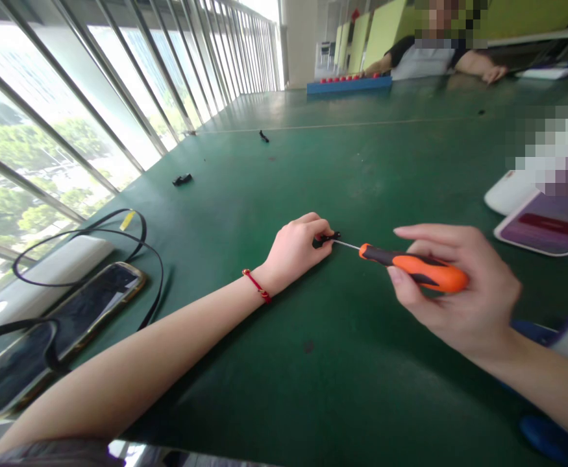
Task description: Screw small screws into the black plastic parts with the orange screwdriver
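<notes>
My left hand point(300, 250), with a red string bracelet point(256, 285) at its wrist, pinches a small black part point(323, 240) against the green table point(361, 376). An orange and black screwdriver point(422, 267) lies nearly level, its thin metal tip reaching left to the black part. The fingers and thumb of my right hand point(459, 279) are curled around its handle from the right. Whether the tip sits in a screw is too small to tell.
At the left lie a phone point(64, 337), a white power bank point(45, 279) and a looped black cable point(160, 259). Two black pieces point(182, 179) point(264, 136) lie farther off. A blue rack point(349, 85) and a seated person point(424, 58) are at the far edge.
</notes>
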Tool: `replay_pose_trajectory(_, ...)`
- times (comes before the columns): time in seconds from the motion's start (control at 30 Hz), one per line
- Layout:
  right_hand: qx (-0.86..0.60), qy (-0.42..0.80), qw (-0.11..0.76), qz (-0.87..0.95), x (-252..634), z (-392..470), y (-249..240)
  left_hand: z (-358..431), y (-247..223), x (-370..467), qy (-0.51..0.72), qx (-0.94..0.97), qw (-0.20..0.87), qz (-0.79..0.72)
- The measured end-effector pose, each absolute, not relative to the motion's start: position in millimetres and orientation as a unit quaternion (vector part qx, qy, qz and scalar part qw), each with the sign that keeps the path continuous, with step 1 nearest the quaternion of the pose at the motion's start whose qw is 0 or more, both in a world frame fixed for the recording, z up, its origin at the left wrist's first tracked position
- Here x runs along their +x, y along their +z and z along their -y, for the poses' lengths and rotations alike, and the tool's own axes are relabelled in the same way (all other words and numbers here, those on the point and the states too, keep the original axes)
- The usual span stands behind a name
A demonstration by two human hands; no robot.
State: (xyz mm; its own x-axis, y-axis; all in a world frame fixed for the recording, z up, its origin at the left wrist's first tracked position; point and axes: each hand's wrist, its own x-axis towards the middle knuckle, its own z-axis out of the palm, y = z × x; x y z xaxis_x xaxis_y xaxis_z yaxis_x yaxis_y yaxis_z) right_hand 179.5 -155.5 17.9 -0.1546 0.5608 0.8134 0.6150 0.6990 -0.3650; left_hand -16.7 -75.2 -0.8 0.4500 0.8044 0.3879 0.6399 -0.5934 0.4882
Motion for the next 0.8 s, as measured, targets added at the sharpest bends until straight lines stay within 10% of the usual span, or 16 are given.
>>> replay_pose_trajectory(0.8, -0.434, 0.022, 0.455, 0.777, 178.8, 157.9, 19.3, 74.8, -0.6, -16.9, 0.307, 0.841, 0.139, -0.422)
